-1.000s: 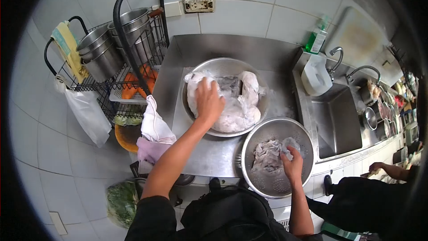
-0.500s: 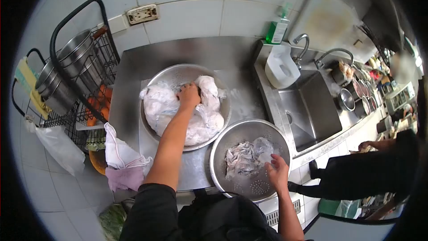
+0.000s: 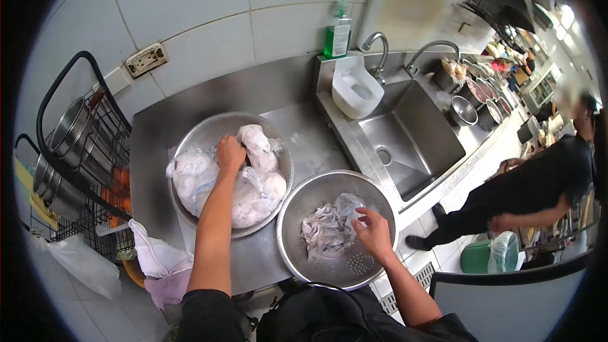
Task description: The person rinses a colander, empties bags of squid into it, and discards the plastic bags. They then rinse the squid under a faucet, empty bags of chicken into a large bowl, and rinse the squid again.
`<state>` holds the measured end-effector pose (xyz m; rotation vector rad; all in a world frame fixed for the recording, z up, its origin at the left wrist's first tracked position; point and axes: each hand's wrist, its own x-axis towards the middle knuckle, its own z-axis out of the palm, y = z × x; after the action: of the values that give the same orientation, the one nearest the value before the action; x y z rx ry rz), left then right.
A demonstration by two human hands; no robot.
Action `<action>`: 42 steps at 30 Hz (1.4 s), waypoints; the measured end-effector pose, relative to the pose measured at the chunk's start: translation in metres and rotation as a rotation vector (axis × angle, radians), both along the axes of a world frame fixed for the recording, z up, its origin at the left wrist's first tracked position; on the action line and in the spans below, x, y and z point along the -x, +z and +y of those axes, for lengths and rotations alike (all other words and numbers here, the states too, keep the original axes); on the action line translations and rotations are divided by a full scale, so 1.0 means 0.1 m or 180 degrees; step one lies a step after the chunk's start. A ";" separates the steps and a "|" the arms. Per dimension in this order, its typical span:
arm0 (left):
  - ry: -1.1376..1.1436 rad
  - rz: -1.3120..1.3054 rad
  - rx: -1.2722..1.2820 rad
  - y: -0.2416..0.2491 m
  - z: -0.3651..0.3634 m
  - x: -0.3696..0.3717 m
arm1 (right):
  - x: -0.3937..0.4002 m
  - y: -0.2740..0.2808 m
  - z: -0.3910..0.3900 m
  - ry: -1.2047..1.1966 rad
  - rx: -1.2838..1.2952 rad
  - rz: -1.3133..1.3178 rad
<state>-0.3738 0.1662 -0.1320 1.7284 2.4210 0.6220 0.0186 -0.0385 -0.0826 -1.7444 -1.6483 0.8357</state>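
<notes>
My left hand [image 3: 231,152] reaches into a large metal bowl [image 3: 287,180], in the gap between white bundles wrapped in clear plastic. Its fingers are curled closed, and what they hold, if anything, is hidden. One wrapped bundle [image 3: 193,180] lies left of the hand, another [image 3: 259,149] to its right, and more plastic-covered white pieces [image 3: 256,199] nearer me. Above the colander [image 3: 283,240] hovers my right hand [image 3: 373,234], fingers bent and apart, close to a crumpled clear plastic bag [image 3: 348,206]. A greyish-white wrinkled pile [image 3: 323,231] lies beside that bag in the colander.
A sink [image 3: 411,133] with taps is at the right, beside a white plastic container [image 3: 356,92] and a green soap bottle [image 3: 337,35]. A wire rack [image 3: 95,171] with metal pots stands left. A person in dark clothes [image 3: 519,183] is at the far right.
The view has swung to the right. My left hand's fingers have curled into a closed shape inside the bowl. My right hand has come slightly further over the colander.
</notes>
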 end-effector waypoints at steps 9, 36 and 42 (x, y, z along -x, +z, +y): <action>0.0088 0.0264 0.0024 0.11 0.12 -0.05 | 0.01 0.15 0.27 -0.0150 -0.0288 0.0314; -0.2436 -0.0844 -0.1823 2.13 -1.54 -1.21 | 0.71 0.81 0.35 0.0247 0.2922 0.4907; -0.3264 -0.1440 -0.1232 1.21 -2.29 -1.76 | 0.37 -0.01 0.02 -0.0299 0.2491 0.4775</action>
<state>-0.1975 -0.0628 -0.0112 2.2868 0.9389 1.1441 -0.0186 -0.0368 -0.0832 -0.8978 -0.1980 2.1453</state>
